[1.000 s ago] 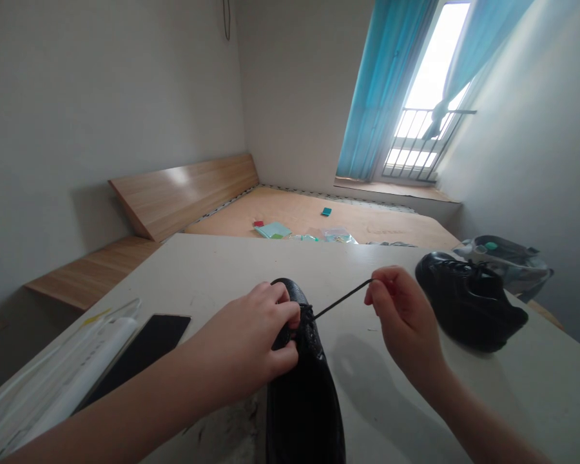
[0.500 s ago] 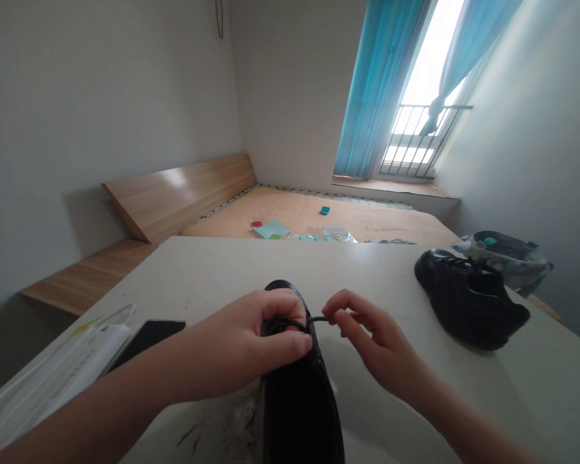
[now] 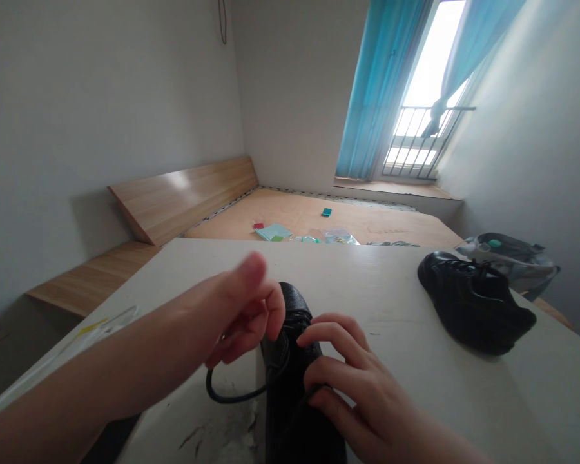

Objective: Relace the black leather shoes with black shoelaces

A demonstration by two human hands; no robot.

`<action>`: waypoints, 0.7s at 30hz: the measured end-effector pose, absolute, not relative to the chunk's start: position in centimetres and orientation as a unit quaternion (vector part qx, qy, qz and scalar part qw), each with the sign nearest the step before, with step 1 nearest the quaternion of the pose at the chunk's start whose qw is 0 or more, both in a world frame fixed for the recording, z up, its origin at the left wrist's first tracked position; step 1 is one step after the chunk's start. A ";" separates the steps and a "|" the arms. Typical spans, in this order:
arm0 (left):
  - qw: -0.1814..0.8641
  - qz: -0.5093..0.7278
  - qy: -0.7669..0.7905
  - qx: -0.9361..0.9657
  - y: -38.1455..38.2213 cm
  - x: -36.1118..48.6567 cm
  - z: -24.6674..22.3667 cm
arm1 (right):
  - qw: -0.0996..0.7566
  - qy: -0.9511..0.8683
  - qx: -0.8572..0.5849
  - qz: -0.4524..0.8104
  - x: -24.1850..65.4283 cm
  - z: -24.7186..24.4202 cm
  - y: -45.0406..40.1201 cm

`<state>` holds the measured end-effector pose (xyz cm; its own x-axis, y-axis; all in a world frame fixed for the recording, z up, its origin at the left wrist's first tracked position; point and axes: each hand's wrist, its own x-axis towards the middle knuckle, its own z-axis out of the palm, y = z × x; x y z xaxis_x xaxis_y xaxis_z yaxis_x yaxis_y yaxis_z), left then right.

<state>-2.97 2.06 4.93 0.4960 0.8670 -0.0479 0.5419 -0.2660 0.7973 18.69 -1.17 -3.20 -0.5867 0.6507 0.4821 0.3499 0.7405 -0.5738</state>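
A black shoe (image 3: pixel 294 299) stands on the white table before me, its toe pointing away. My left hand (image 3: pixel 244 316) is over its left side, fingers curled and thumb raised. A loop of dark shoelace (image 3: pixel 236 398) runs from under those fingers back to the shoe; the exact grip is hidden. On the shoe's right side is my right hand (image 3: pixel 348 374), with a lace end pinched between thumb and finger and other fingertips near the lacing. A second black shoe (image 3: pixel 468 303) sits at the table's right.
The white table (image 3: pixel 367 277) has dark scuffs near the front. Clear plastic packaging (image 3: pixel 101 325) and a dark flat object (image 3: pixel 111 438) lie partly behind my left forearm. Beyond are a bed (image 3: pixel 367 222) with small packets on it and a bag (image 3: pixel 522 258) at the right.
My left hand has lifted off the shoe's lacing and moved left, drawing out a loop of lace. My right hand has come in and down onto the shoe.
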 end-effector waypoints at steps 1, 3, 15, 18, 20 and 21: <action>0.330 0.185 0.486 0.788 2.3 -2.8 4.6 | 0.368 -0.857 -0.271 0.239 18.7 -3.0 -1.3; 0.229 0.130 0.506 0.821 2.6 -2.2 3.7 | 0.394 -0.817 -0.254 0.335 18.8 -2.9 -1.5; 0.248 0.081 0.443 0.858 2.9 -1.3 1.5 | 0.417 -0.622 -0.428 0.506 19.4 -4.4 0.9; 0.360 0.146 0.398 0.831 2.9 -1.3 2.0 | 0.380 -0.724 -0.429 0.384 19.3 -4.8 1.2; 0.435 0.215 0.384 0.786 2.8 -1.4 2.6 | 0.359 -0.765 -0.411 0.343 19.3 -5.0 1.4; 0.460 0.256 0.378 0.762 2.8 -1.5 2.8 | 0.352 -0.776 -0.407 0.329 19.4 -4.9 1.5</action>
